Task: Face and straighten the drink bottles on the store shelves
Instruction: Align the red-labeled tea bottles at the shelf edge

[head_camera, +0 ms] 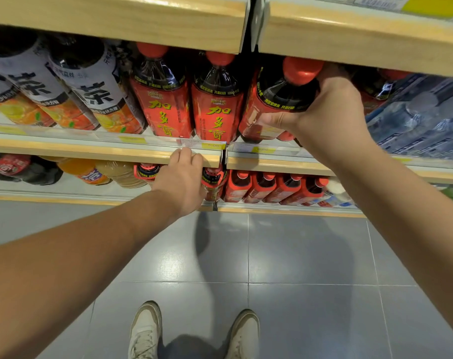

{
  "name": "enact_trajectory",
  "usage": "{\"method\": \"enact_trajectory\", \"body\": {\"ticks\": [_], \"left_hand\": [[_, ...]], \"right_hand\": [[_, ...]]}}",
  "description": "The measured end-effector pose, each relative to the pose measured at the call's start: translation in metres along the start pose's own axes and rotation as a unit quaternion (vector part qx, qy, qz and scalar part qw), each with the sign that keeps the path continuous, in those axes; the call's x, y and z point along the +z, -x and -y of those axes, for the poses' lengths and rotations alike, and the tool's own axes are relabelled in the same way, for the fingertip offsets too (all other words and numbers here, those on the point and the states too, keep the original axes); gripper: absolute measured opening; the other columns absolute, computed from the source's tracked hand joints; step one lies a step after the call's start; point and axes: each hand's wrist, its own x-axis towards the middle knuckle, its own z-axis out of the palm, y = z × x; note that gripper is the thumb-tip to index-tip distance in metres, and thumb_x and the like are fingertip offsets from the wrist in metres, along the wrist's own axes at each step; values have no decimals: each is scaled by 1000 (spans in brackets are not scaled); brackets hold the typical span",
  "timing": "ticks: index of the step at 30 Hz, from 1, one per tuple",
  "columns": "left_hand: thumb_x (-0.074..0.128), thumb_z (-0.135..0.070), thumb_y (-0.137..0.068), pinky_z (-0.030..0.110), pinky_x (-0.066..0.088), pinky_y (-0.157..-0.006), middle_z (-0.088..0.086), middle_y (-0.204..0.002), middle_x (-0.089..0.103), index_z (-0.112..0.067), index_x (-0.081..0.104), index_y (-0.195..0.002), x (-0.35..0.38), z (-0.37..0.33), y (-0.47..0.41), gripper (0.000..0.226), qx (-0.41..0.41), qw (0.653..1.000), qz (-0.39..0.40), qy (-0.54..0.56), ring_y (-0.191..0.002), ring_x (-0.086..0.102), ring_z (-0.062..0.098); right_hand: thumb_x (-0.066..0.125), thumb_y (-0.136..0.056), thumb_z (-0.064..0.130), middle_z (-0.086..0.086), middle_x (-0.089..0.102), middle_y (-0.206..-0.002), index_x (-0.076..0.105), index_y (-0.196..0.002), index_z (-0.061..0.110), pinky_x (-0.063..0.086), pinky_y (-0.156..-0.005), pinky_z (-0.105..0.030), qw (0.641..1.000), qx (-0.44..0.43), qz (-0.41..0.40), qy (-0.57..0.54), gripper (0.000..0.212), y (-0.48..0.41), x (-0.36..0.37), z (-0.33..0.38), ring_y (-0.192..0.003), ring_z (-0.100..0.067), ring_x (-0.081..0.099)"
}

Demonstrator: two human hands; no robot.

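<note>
Three large red-labelled drink bottles with red caps stand on the middle shelf [103, 149]. My right hand [326, 110] grips the rightmost red bottle [269, 104] around its shoulder; its label is turned sideways. The two red bottles to its left [163, 104] [217, 110] show their yellow characters to the front. My left hand [181, 177] rests with its fingertips on the shelf's front edge by the price tag [204, 144], holding nothing.
White-labelled tea bottles [90, 86] stand at the left. Shrink-wrapped water bottles [422, 115] sit at the right. The lower shelf holds small red bottles [267, 187] and orange drinks [83, 169]. A wooden shelf [116, 22] hangs just above. Grey floor tiles and my shoes lie below.
</note>
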Motion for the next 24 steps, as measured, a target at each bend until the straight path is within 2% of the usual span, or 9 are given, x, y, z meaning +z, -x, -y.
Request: {"method": "enact_trajectory", "body": {"ticks": [5, 8, 10, 12, 15, 17, 19, 21, 24], "left_hand": [[57, -28, -89, 41, 54, -86, 10, -132, 35, -10, 36, -132, 2, 0, 0, 52, 0, 1000, -3, -26, -127, 34, 27], [57, -27, -88, 41, 54, -87, 11, -131, 35, -9, 37, -130, 3, -2, -1, 51, -2, 1000, -4, -30, -127, 33, 28], [58, -28, -87, 41, 54, -87, 11, -130, 35, -9, 37, -130, 4, -1, -2, 51, -1, 1000, -7, -30, -126, 34, 28], [58, -28, -88, 40, 54, -86, 11, -130, 35, -9, 36, -131, 4, -1, -3, 52, 0, 999, -9, -38, -126, 34, 28], [58, -20, -88, 34, 53, -77, 10, -130, 35, -11, 34, -134, 6, 0, -3, 53, -3, 998, -13, -62, -124, 35, 27], [59, -14, -87, 31, 49, -71, 10, -130, 35, -12, 33, -137, 6, 0, -4, 56, -4, 997, -14, -76, -123, 36, 27], [59, -14, -88, 31, 49, -71, 10, -129, 35, -12, 33, -137, 6, 0, -4, 56, -5, 997, -14, -79, -122, 36, 26], [58, -17, -88, 30, 49, -69, 9, -128, 35, -12, 33, -137, 5, -1, -4, 55, -5, 997, -13, -82, -121, 37, 26], [57, -21, -89, 31, 47, -66, 9, -128, 35, -11, 32, -136, 4, -2, -4, 55, -8, 996, -11, -84, -121, 36, 26]], "right_hand": [[88, -77, 44, -8, 77, -97, 74, -105, 5, 60, -79, -43, 999, 22, 28, 3, 49, -9, 11, -3, -84, -24, 75], [88, -78, 38, 8, 74, -70, 73, -76, 17, 52, -58, -17, 998, 42, 36, 0, 26, -11, 18, -10, -60, 3, 68], [89, -78, 33, 24, 55, -43, 55, -57, 29, 38, -45, -6, 998, 49, 35, -1, 41, -9, 22, -9, -43, 12, 53], [89, -78, 34, 31, 47, -38, 48, -56, 32, 35, -45, -4, 998, 51, 33, 5, 47, -10, 25, -11, -42, 12, 50], [86, -78, 45, 14, 66, -53, 62, -72, 11, 48, -53, -14, 998, 51, 32, 25, 42, -16, 28, -14, -54, -8, 63], [84, -79, 50, -16, 77, -90, 62, -114, -2, 58, -68, -33, 998, 27, 31, 50, 66, -17, 28, -10, -79, -35, 71], [83, -80, 50, -16, 74, -95, 52, -130, 6, 56, -66, -29, 998, 3, 14, 65, 74, -17, 26, -7, -77, -30, 69], [81, -81, 51, -11, 73, -90, 51, -129, 5, 58, -70, -31, 997, 5, 17, 80, 73, -18, 26, -6, -75, -28, 69], [80, -83, 51, 2, 68, -91, 44, -134, 8, 46, -54, -11, 995, 6, 24, 101, 75, -23, 26, -5, -59, -11, 65]]}}
